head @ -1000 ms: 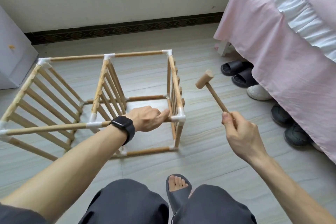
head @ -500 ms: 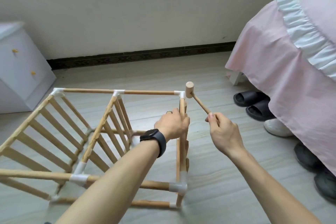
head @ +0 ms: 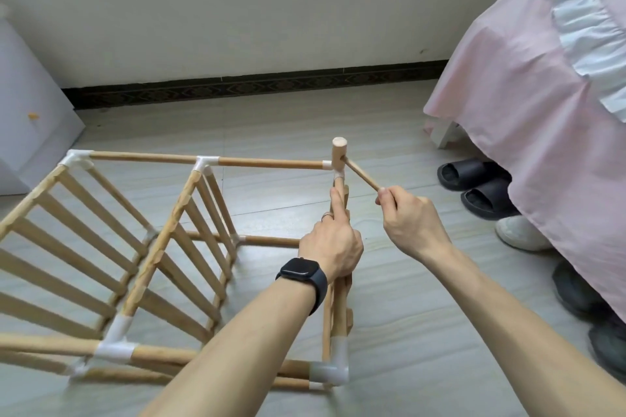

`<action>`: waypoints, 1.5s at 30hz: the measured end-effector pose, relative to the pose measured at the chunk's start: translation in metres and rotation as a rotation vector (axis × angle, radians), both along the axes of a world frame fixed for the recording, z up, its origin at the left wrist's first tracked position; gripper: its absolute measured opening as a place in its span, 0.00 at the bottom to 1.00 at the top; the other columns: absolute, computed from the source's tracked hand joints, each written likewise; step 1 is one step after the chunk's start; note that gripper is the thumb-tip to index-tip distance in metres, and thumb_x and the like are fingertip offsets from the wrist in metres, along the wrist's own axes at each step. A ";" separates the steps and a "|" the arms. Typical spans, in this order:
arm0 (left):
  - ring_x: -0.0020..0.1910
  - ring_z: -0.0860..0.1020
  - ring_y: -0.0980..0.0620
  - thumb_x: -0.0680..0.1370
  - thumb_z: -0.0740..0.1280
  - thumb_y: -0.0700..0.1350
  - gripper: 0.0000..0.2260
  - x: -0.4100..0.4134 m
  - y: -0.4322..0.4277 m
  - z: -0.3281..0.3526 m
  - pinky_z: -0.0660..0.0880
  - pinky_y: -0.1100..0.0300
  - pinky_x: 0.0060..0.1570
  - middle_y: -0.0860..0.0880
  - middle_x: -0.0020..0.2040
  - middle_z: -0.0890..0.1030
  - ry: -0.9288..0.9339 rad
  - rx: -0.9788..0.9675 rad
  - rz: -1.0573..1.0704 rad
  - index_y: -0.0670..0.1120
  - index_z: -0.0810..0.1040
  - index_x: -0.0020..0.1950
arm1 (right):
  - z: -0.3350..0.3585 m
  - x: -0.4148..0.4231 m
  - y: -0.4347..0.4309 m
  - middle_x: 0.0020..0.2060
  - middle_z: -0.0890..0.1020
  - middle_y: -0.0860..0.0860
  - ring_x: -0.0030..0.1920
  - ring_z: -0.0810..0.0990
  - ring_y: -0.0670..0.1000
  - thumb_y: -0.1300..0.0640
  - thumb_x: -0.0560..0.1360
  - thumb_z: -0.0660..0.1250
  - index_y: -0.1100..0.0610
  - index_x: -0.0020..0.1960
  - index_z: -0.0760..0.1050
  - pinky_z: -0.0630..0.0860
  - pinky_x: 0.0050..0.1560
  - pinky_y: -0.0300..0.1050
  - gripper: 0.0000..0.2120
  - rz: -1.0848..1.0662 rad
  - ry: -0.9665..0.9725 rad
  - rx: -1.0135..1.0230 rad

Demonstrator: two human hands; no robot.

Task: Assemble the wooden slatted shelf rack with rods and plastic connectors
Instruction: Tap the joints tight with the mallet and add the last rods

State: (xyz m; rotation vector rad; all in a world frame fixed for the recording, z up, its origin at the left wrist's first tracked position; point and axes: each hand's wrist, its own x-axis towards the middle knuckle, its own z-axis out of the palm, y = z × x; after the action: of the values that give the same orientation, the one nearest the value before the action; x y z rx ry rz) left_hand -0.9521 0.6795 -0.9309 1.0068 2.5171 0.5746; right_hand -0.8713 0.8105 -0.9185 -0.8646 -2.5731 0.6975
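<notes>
The slatted shelf rack [head: 172,223] rests on the floor [head: 389,298], centre and left of the scene; its lattice of thin rods and slats is probably light and stiff along each member, yet loose at its push-fit plastic joints. The left hand [head: 330,247] grips the top rail of the right end panel, index finger extended toward the far right corner connector [head: 327,165], a sound hold beside the joint being struck. The right hand [head: 411,217] pinches the handle end of a small wooden mallet [head: 339,156], whose head touches that connector.
</notes>
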 end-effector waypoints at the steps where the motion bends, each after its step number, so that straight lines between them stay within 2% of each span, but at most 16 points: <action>1: 0.57 0.76 0.37 0.81 0.54 0.45 0.36 0.000 0.000 0.000 0.71 0.46 0.54 0.38 0.62 0.75 -0.002 -0.007 0.005 0.46 0.34 0.81 | 0.004 -0.002 0.000 0.35 0.83 0.52 0.37 0.79 0.57 0.49 0.86 0.54 0.57 0.51 0.79 0.70 0.40 0.51 0.18 -0.010 0.055 0.000; 3: 0.57 0.76 0.38 0.81 0.53 0.45 0.35 -0.001 0.000 0.000 0.71 0.46 0.54 0.39 0.63 0.75 0.000 -0.026 0.015 0.46 0.35 0.81 | 0.013 -0.006 -0.006 0.29 0.78 0.45 0.30 0.76 0.48 0.50 0.86 0.54 0.57 0.51 0.77 0.66 0.34 0.43 0.17 -0.042 0.289 0.027; 5: 0.55 0.77 0.38 0.81 0.53 0.45 0.35 0.000 0.000 -0.001 0.71 0.46 0.53 0.39 0.62 0.76 -0.002 -0.025 0.019 0.46 0.34 0.81 | 0.014 -0.005 -0.011 0.29 0.77 0.46 0.28 0.75 0.50 0.52 0.86 0.55 0.59 0.51 0.76 0.66 0.31 0.41 0.15 -0.061 0.435 0.095; 9: 0.55 0.77 0.38 0.81 0.53 0.45 0.36 0.000 0.000 0.002 0.73 0.45 0.55 0.39 0.62 0.76 -0.020 -0.030 0.011 0.46 0.34 0.81 | 0.002 -0.003 -0.008 0.34 0.81 0.57 0.38 0.79 0.64 0.50 0.85 0.53 0.58 0.49 0.74 0.66 0.37 0.51 0.16 -0.014 -0.075 0.095; 13: 0.53 0.77 0.39 0.81 0.53 0.45 0.36 0.000 0.000 0.002 0.72 0.46 0.53 0.39 0.61 0.76 -0.030 -0.020 0.009 0.47 0.33 0.81 | 0.000 0.000 -0.014 0.29 0.78 0.53 0.29 0.76 0.58 0.53 0.85 0.56 0.59 0.49 0.74 0.68 0.32 0.51 0.14 -0.038 0.276 0.105; 17: 0.52 0.77 0.39 0.81 0.53 0.46 0.36 0.000 0.000 0.001 0.72 0.46 0.52 0.40 0.61 0.76 -0.018 -0.023 0.004 0.47 0.32 0.81 | -0.006 0.002 -0.007 0.32 0.79 0.56 0.37 0.78 0.63 0.48 0.86 0.52 0.57 0.47 0.71 0.67 0.36 0.52 0.17 -0.034 -0.080 0.066; 21: 0.48 0.75 0.41 0.80 0.53 0.45 0.36 -0.001 0.001 0.000 0.71 0.47 0.51 0.40 0.62 0.75 -0.041 -0.019 0.011 0.47 0.32 0.81 | -0.001 0.002 -0.010 0.26 0.75 0.48 0.29 0.76 0.50 0.51 0.86 0.54 0.56 0.48 0.72 0.66 0.29 0.38 0.14 -0.054 0.313 0.035; 25: 0.52 0.77 0.38 0.80 0.54 0.46 0.37 -0.001 0.001 0.001 0.73 0.46 0.53 0.39 0.61 0.76 -0.053 -0.010 0.007 0.48 0.32 0.81 | -0.007 0.001 -0.013 0.34 0.79 0.56 0.37 0.77 0.62 0.46 0.86 0.51 0.56 0.49 0.71 0.72 0.38 0.54 0.17 0.003 -0.107 0.014; 28: 0.52 0.77 0.38 0.80 0.54 0.46 0.36 0.000 0.001 0.000 0.73 0.46 0.53 0.39 0.61 0.76 -0.053 -0.008 0.015 0.48 0.33 0.81 | -0.005 0.002 -0.019 0.28 0.77 0.52 0.29 0.75 0.58 0.49 0.85 0.54 0.57 0.47 0.71 0.68 0.32 0.52 0.15 -0.036 0.258 0.024; 29: 0.52 0.77 0.38 0.80 0.54 0.46 0.36 -0.001 0.002 0.000 0.73 0.46 0.53 0.39 0.61 0.76 -0.056 -0.011 0.017 0.48 0.33 0.81 | -0.005 0.002 -0.021 0.28 0.77 0.52 0.29 0.76 0.59 0.50 0.86 0.54 0.57 0.48 0.70 0.66 0.31 0.52 0.14 -0.038 0.257 0.051; 32: 0.51 0.77 0.38 0.80 0.54 0.46 0.36 -0.001 0.002 0.001 0.73 0.47 0.51 0.39 0.60 0.77 -0.056 -0.022 0.023 0.48 0.33 0.81 | -0.007 -0.002 -0.018 0.36 0.79 0.56 0.41 0.77 0.64 0.46 0.86 0.50 0.56 0.48 0.69 0.67 0.38 0.52 0.17 -0.061 -0.126 -0.016; 33: 0.50 0.77 0.39 0.80 0.54 0.46 0.36 0.000 0.001 0.001 0.72 0.48 0.50 0.40 0.60 0.77 -0.059 -0.023 0.022 0.48 0.33 0.81 | -0.008 0.001 -0.014 0.36 0.80 0.55 0.41 0.77 0.63 0.46 0.86 0.51 0.56 0.48 0.70 0.67 0.39 0.52 0.18 -0.071 -0.125 -0.058; 37: 0.45 0.76 0.40 0.79 0.54 0.45 0.37 0.000 0.002 0.002 0.72 0.48 0.48 0.40 0.57 0.78 -0.069 -0.002 0.028 0.49 0.33 0.81 | 0.008 0.007 -0.015 0.30 0.82 0.49 0.35 0.80 0.46 0.46 0.82 0.63 0.46 0.53 0.73 0.72 0.35 0.41 0.04 -0.066 0.247 -0.266; 40: 0.44 0.75 0.41 0.79 0.54 0.45 0.37 0.000 0.002 0.001 0.72 0.48 0.47 0.41 0.54 0.78 -0.073 0.002 0.037 0.49 0.33 0.81 | 0.027 -0.001 -0.015 0.32 0.83 0.47 0.35 0.80 0.44 0.47 0.79 0.69 0.46 0.49 0.78 0.72 0.36 0.45 0.03 -0.148 0.590 -0.514; 42: 0.43 0.75 0.42 0.80 0.54 0.45 0.37 0.001 0.001 0.002 0.71 0.49 0.45 0.42 0.52 0.77 -0.078 0.007 0.033 0.49 0.33 0.81 | 0.042 -0.012 -0.012 0.33 0.82 0.45 0.35 0.79 0.42 0.43 0.80 0.67 0.48 0.48 0.81 0.73 0.39 0.45 0.10 -0.198 0.725 -0.491; 45: 0.42 0.74 0.43 0.79 0.54 0.45 0.37 0.001 0.000 0.002 0.71 0.48 0.46 0.45 0.50 0.75 -0.091 0.012 0.028 0.49 0.33 0.81 | 0.061 -0.037 -0.009 0.40 0.76 0.42 0.39 0.75 0.40 0.40 0.82 0.62 0.47 0.47 0.81 0.71 0.45 0.33 0.14 -0.209 0.719 -0.295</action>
State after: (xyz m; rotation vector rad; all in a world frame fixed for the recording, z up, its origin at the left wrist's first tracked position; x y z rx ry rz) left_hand -0.9507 0.6796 -0.9287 0.9295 2.4545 0.6305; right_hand -0.9080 0.8013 -0.8574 -0.7654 -1.7472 1.0983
